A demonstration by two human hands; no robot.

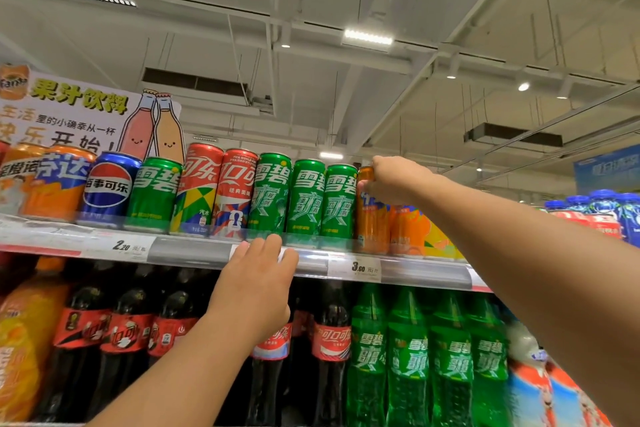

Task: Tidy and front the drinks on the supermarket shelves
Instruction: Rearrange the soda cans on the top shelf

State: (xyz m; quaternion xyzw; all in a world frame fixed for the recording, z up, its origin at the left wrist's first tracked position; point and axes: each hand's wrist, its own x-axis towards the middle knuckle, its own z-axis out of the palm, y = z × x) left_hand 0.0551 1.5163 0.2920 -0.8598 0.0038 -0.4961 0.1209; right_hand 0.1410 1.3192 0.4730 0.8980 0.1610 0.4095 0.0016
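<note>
1. Up on the top shelf, the right hand (394,180) is curled round the upper part of a tall slim orange metal can (370,215), fingers wrapped over its near side just under the rim.
2. That orange can stands upright at the front edge of the shelf, just right of three tall green metal cans (304,199) and touching the nearest of them or close to it; I cannot tell which.
3. More orange cans (407,230) sit just to its right, partly hidden behind the forearm.
4. Left of the green trio stand two tall red cola cans (216,189), then a shorter green can (152,194), a blue cola can (109,184) and short orange cans (59,180).
5. The left hand (256,284) holds nothing: its fingers are straight and loosely together, with the fingertips (273,243) resting on the grey price rail (187,251) of the shelf edge, below the red and green cans.
6. Below the rail, dark cola bottles with red labels (330,347) stand beside green plastic bottles (408,354).
7. A printed cardboard juice sign (86,111) rises behind the cans at the left.
</note>
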